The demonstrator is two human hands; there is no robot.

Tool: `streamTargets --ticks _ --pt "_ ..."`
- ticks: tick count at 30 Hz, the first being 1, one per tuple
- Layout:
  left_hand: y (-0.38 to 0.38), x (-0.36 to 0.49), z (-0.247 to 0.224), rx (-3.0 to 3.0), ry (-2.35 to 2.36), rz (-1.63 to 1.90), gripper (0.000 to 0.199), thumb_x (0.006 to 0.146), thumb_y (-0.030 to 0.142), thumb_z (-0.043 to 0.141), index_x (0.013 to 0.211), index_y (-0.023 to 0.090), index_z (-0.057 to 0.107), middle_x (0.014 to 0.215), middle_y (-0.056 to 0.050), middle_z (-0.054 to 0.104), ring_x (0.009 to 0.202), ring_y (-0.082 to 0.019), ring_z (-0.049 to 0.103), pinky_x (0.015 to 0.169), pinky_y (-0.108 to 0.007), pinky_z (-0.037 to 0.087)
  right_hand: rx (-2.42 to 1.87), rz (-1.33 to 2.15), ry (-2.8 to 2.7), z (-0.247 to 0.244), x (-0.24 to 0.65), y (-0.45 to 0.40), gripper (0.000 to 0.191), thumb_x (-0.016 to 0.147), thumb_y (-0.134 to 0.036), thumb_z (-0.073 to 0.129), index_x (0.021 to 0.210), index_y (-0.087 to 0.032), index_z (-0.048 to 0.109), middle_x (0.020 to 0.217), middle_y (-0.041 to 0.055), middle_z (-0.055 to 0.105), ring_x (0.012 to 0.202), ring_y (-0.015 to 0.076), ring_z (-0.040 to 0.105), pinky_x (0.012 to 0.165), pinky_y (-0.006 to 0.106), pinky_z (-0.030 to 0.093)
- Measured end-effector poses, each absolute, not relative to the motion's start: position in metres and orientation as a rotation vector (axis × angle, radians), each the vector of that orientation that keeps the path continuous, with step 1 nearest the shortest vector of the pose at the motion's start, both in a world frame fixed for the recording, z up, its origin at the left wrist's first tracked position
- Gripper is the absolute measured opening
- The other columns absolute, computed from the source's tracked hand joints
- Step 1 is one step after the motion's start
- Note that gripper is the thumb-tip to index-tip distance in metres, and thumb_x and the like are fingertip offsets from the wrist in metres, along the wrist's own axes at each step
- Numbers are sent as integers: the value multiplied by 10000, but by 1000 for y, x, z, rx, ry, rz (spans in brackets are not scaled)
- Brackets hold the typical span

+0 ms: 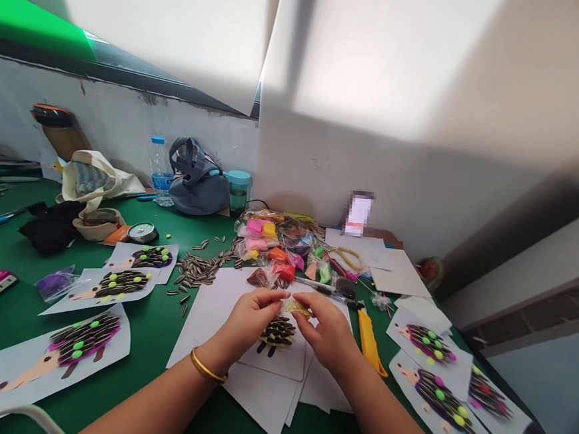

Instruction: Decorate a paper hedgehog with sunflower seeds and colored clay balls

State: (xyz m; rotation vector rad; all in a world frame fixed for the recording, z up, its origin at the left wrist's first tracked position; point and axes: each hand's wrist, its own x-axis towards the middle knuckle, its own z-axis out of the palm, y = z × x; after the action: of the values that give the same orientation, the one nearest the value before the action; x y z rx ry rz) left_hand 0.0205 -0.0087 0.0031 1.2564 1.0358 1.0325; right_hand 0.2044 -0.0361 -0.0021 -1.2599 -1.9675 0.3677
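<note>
Both hands meet over a stack of white paper [201, 317] at the table's middle. Between them is a small clear plastic bag of yellow clay [293, 305]. My left hand [254, 314] pinches the bag's left end, and my right hand [328, 327] has its fingers closed on the right side. Just below them lies a hedgehog picture [277, 336] with sunflower seeds as spines on yellow clay and dark feet; its upper part is hidden by the hands.
Loose sunflower seeds [200, 270] and bagged coloured clay [268, 232] lie behind the hands. Finished-looking hedgehog pictures [79, 344] flank both sides. A yellow utility knife [370, 340] lies to the right, near yellow-handled scissors [349, 256]. A phone [358, 214] leans on the wall.
</note>
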Motion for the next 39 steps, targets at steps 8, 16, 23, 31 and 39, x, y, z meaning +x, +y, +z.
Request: streamTargets --ticks 8,16,23,31,39 --pt "-13 22 11 1025 980 1011 325 707 309 736 1008 186 757 926 -61 751 782 -184 660 683 -282 515 -1313 408 -1891 0 205 -37 246 852 -286 651 1082 -221 598 1020 68 673 907 227 620 811 370 513" --pt "-14 23 11 1095 997 986 297 719 262 697 997 184 767 848 -40 745 787 -185 647 676 -267 501 -1190 436 -1896 5 202 -38 204 887 -206 583 1087 -238 604 1070 78 638 1006 225 589 862 355 499" --pt "-14 19 11 1083 827 939 436 704 346 790 1089 152 730 1070 -98 736 964 -244 652 849 -333 502 -1143 437 -1887 2 205 -36 193 877 -244 644 1069 -233 636 1027 78 634 968 228 588 835 360 500" --pt "-14 20 10 1150 788 905 402 723 357 788 1069 158 742 1098 -95 727 1035 -254 623 935 -354 466 -1084 432 -1838 5 203 -37 92 906 -202 592 915 -229 679 873 41 633 835 181 601 747 303 497" --pt "-15 19 15 1051 882 897 481 658 368 830 1084 164 741 927 -69 733 788 -166 612 684 -259 471 -1152 431 -1774 0 208 -36 180 858 -248 667 1036 -226 645 968 50 690 809 183 628 688 283 517"
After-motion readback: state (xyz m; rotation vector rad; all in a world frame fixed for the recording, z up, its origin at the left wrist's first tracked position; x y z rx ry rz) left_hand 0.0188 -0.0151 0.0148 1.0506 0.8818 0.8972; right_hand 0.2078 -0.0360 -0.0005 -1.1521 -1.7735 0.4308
